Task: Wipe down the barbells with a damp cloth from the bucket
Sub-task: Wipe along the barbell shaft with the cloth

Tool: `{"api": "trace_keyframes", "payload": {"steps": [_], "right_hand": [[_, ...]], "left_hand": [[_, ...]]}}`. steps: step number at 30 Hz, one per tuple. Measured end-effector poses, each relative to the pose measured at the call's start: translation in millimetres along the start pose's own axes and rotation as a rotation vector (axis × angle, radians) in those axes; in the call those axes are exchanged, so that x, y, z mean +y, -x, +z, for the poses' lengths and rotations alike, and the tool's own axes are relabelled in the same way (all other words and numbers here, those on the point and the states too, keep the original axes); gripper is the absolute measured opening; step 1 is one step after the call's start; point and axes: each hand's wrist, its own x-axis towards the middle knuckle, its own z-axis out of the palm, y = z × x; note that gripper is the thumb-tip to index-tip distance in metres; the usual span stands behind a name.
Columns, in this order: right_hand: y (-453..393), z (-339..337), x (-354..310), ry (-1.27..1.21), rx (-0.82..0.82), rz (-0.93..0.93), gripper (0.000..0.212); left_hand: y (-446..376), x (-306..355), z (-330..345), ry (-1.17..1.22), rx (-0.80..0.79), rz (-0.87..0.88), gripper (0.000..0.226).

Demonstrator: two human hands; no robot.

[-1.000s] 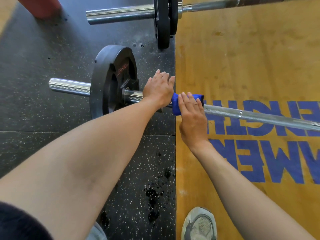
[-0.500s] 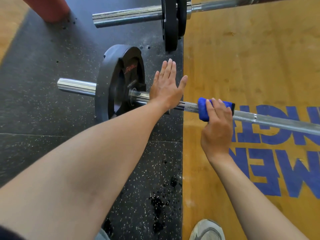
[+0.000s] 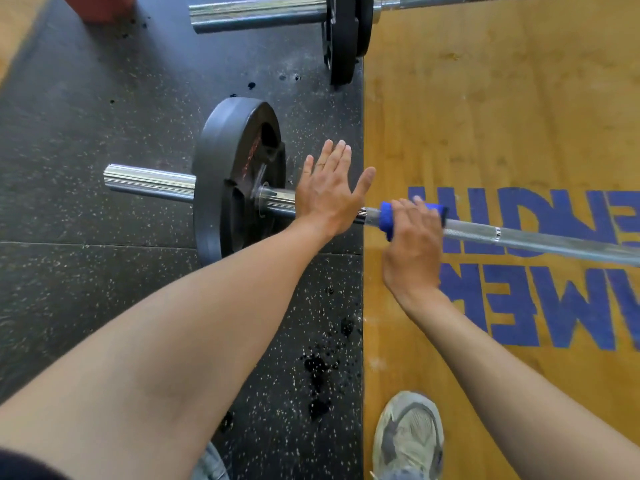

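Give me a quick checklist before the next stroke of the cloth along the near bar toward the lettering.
1. Cloth wrapped round the near barbell: ok, the blue cloth circles the shaft under the right hand.
2. Right hand grips the cloth: ok, fingers curl over it.
3. Bar steadied: ok, the left hand lies flat and open on the shaft beside the black plate.
4. Path toward the lettering free: ok, bare shaft as far as the frame edge.
5. Cloth still damp: cannot tell.
6. Bucket within reach: cannot tell, not in view.
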Motion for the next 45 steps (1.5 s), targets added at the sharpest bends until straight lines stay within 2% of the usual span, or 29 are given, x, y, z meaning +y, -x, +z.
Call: {"api": "trace_keyframes", "payload": {"steps": [3,5,7,9,13,17,20,23,26,29,32,35,37,41,45], "right_hand": [[19.6,-3.1,-7.8,0.010,-0.057,-0.232,0.065],[30.5,-11.5,11.3,0.040,-0.005,-0.179,0.061],[46.1,-21.4,22.1,0.035,0.071,0.010,0.055],[56.9,-24.3,12.2,0.009,0.086,0.094,0.048],[64.2,-35.1,-16.9,0.013,-0.054,-0.119,0.046],[57.8,-55.6,-2.0,-0.003,0.095,-0.096,0.048],[71.8,-50.3,4.8,0.073,0.133,-0.228,0.050],[85.3,-39.2,-1.7,0.087,0.107,-0.220,0.052],[99.7,-36.7,-5.3,0.071,0.006,-0.252,0.053],[110.9,-41.2,-8.6,-0.038,-0.114,-0.155,0.046],[108.4,-42.9,-17.4,-0.067,-0.096,0.009,0.031],[106.0,-46.7,-24.1,-0.075,-0.060,-0.023,0.024],[107.9,-47.6,-24.1,-0.072,-0.053,-0.108,0.029],[110.2,-44.9,-22.0,0.062,-0.065,-0.198,0.066],[114.6,-39.1,-20.7,0.115,-0.016,-0.265,0.068]], "left_hand": [[24.5,-0.7,3.9,-0.011,0.023,0.012,0.075],[41.0,-3.3,6.6,-0.031,0.059,0.014,0.076],[58.5,-4.1,9.7,-0.037,0.110,0.021,0.082],[75.2,-3.9,14.1,-0.024,0.162,0.023,0.084],[101.8,-8.3,20.5,0.000,0.194,0.053,0.078],[122.4,-14.6,23.7,0.009,0.242,0.084,0.072],[134.5,-14.0,26.7,0.017,0.267,0.091,0.069],[143.2,-15.5,29.5,0.017,0.271,0.102,0.068],[148.5,-16.3,31.3,0.021,0.300,0.108,0.068],[154.4,-17.8,32.1,0.040,0.311,0.110,0.067],[157.3,-18.0,32.1,0.063,0.309,0.122,0.067],[158.3,-17.5,33.9,0.096,0.335,0.120,0.065],[157.6,-18.9,34.6,0.112,0.346,0.122,0.064],[158.2,-20.3,34.6,0.108,0.339,0.143,0.064],[156.8,-21.0,35.0,0.107,0.349,0.145,0.063]]}}
